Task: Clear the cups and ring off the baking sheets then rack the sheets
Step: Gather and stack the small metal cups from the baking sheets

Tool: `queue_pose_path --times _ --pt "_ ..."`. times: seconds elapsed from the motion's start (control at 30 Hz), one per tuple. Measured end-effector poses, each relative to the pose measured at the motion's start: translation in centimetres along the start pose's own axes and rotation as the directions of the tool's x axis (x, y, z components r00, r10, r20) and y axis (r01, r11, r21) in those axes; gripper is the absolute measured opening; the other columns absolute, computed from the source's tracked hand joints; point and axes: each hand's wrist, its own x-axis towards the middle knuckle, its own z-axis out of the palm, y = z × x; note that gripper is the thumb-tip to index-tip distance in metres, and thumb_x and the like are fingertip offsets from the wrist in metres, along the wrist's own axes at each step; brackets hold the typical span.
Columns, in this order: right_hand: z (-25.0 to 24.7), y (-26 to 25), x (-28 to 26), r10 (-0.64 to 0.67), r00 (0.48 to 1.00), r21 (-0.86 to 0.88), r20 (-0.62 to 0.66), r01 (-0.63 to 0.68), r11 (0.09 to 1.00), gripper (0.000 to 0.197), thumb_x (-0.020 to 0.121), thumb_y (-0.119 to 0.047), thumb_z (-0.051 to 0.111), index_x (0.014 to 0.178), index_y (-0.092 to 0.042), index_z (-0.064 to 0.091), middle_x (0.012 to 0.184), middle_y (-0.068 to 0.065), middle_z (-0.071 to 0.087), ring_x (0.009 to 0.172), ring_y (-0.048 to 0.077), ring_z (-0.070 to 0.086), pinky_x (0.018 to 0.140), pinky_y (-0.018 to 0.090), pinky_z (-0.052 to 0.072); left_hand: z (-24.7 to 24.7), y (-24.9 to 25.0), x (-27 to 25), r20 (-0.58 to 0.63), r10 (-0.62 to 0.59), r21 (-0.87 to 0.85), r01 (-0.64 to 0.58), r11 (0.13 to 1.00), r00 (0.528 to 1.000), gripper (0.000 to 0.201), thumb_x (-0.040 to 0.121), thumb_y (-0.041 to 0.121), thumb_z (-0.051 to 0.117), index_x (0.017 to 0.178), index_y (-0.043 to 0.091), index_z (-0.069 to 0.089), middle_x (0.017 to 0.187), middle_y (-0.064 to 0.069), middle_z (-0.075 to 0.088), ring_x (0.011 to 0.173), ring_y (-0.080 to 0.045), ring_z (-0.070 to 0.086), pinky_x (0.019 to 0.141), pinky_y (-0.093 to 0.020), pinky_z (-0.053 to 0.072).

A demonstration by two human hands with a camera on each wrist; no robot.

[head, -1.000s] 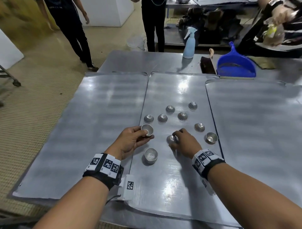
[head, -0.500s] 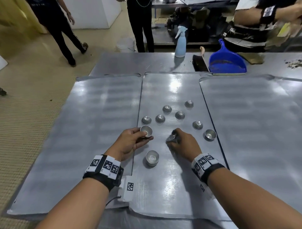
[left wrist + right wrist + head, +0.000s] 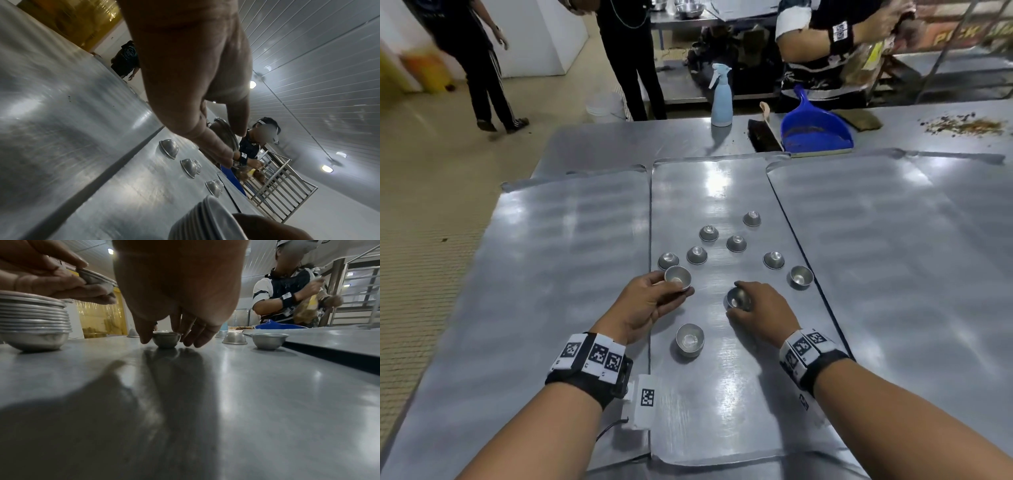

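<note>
Small round aluminium cup, upright on the middle steel baking sheet, right hand pinching its rim; left hand grasping another cup at ten o'clock; best lifted straight, then nested into the stack at seven o'clock.

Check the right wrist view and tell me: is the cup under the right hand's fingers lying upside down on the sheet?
No: the cup stands rim up on the sheet, the right hand gripping its sides.

The right hand closes its fingers round an upright cup on the sheet. At the left stands a stack of cups — the left hand above pinches another.
</note>
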Motion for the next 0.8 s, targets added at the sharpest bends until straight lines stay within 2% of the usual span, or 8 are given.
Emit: queue_pose_path --times 0.1,0.23,0.37,0.47,0.6,0.63,0.7,0.8 --pt "-0.3 0.6 0.0 0.007 1.000 -0.004 0.007 -0.007 1.000 0.063 0.086 -0.033 0.067 0.144 -0.018 0.049 0.137 0.004 0.055 0.126 0.023 0.050 0.103 0.033 0.041 0.7 0.1 0.2 0.037 -0.003 0.044 0.002 0.999 0.999 0.026 0.094 -0.001 0.064 0.119 -0.008 0.064 0.113 -0.021 0.073 0.106 -0.028 0.074 0.085 -0.025 0.060" --pt "-1.9 0.6 0.1 -0.002 0.993 0.112 -0.120 0.016 0.994 0.059 0.084 -0.031 0.075 0.137 -0.016 0.054 0.134 0.005 0.053 0.120 0.021 0.054 0.097 0.027 0.040 1.9 0.2 0.4 0.090 0.008 0.106 -0.017 0.994 0.996 0.026 0.094 -0.002 0.064 0.119 -0.005 0.065 0.114 -0.019 0.074 0.110 -0.028 0.072 0.085 -0.024 0.060" --pt "-5.0 -1.2 0.7 -0.050 0.968 0.309 -0.245 0.126 0.943 0.057 0.079 -0.031 0.080 0.131 -0.020 0.058 0.119 -0.002 0.061 0.106 0.014 0.060 0.094 0.034 0.050 3.4 0.5 0.5 0.110 0.029 0.160 -0.046 0.986 0.994 0.029 0.093 -0.006 0.062 0.121 -0.002 0.065 0.114 -0.019 0.074 0.111 -0.027 0.072 0.082 -0.023 0.058" --pt "-7.2 -2.5 0.9 -0.102 0.953 0.383 -0.285 0.211 0.900 0.061 0.077 -0.033 0.081 0.132 -0.023 0.058 0.120 -0.010 0.064 0.105 0.004 0.060 0.088 0.023 0.050 4.6 0.5 0.4 0.107 0.048 0.180 -0.066 0.981 0.993 0.028 0.094 -0.010 0.056 0.120 -0.003 0.065 0.117 -0.022 0.073 0.111 -0.029 0.072 0.083 -0.024 0.059" --pt "-9.0 -3.2 0.7 -0.222 0.954 0.383 -0.201 0.285 0.879 0.059 0.078 -0.035 0.082 0.132 -0.025 0.059 0.122 -0.013 0.064 0.108 -0.002 0.058 0.088 0.009 0.043 6.7 0.5 -0.3 0.087 0.063 0.119 -0.073 0.990 0.994 0.025 0.091 -0.011 0.049 0.106 -0.004 0.068 0.111 -0.023 0.072 0.111 -0.036 0.070 0.090 -0.030 0.060" --pt "-9.1 -3.1 0.7 -0.251 0.953 0.375 -0.167 0.297 0.878 0.060 0.078 -0.037 0.082 0.132 -0.026 0.059 0.124 -0.013 0.064 0.110 -0.002 0.058 0.091 0.010 0.043 7.2 0.4 -0.5 0.094 0.067 0.108 -0.077 0.991 0.993 0.025 0.088 -0.010 0.052 0.105 -0.005 0.069 0.111 -0.024 0.072 0.110 -0.036 0.071 0.092 -0.031 0.059" --pt "-9.4 -2.9 0.6 -0.299 0.949 0.345 -0.103 0.317 0.884 0.063 0.077 -0.040 0.082 0.134 -0.029 0.058 0.127 -0.013 0.064 0.114 0.001 0.057 0.096 0.019 0.046 8.0 0.1 -0.7 0.105 0.077 0.107 -0.088 0.990 0.992 0.030 0.082 -0.008 0.051 0.106 -0.008 0.068 0.110 -0.027 0.070 0.105 -0.033 0.071 0.090 -0.032 0.060" --pt "-9.8 -2.5 0.4 -0.342 0.939 0.250 -0.031 0.338 0.907 0.061 0.077 -0.042 0.080 0.133 -0.034 0.058 0.123 -0.011 0.066 0.102 0.004 0.057 0.088 0.027 0.047 9.0 -0.4 -0.9 0.077 0.086 0.136 -0.096 0.986 0.993 0.034 0.088 -0.014 0.040 0.112 -0.013 0.064 0.107 -0.026 0.066 0.092 -0.026 0.069 0.085 -0.030 0.060"
